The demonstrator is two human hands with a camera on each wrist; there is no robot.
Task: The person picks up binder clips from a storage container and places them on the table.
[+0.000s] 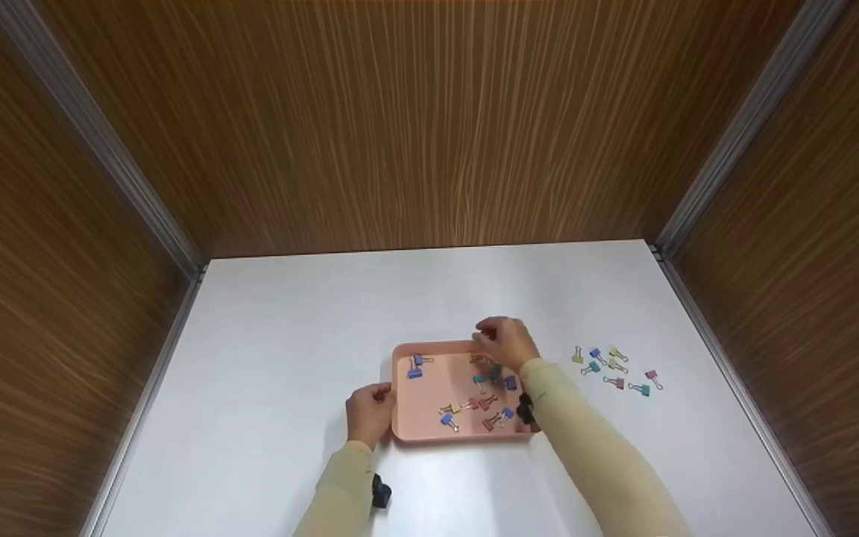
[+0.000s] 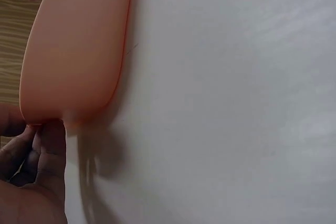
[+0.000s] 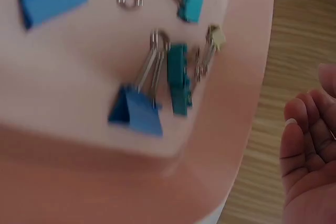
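A shallow pink tray point(image 1: 429, 430) lies on the white table with several binder clips in it, coloured blue, teal, red and yellow. At its left side my left hand point(image 1: 370, 414) pinches the rim between thumb and fingers, as the left wrist view also shows. My right hand point(image 1: 508, 341) is over the tray's far right edge, its fingers loosely bent and no clip visible in them. Close by in the right wrist view are a blue binder clip point(image 3: 137, 113), a teal clip point(image 3: 191, 4) and a small yellow clip point(image 3: 216, 36). The right forearm hides the tray's right side.
Right of the tray, several more binder clips lie scattered on the table, among them a yellow clip point(image 1: 577, 356), a teal clip point(image 1: 644, 389) and a pink clip point(image 1: 652, 375). Wood-grain panels point(image 1: 429, 127) enclose the table at the back and both sides.
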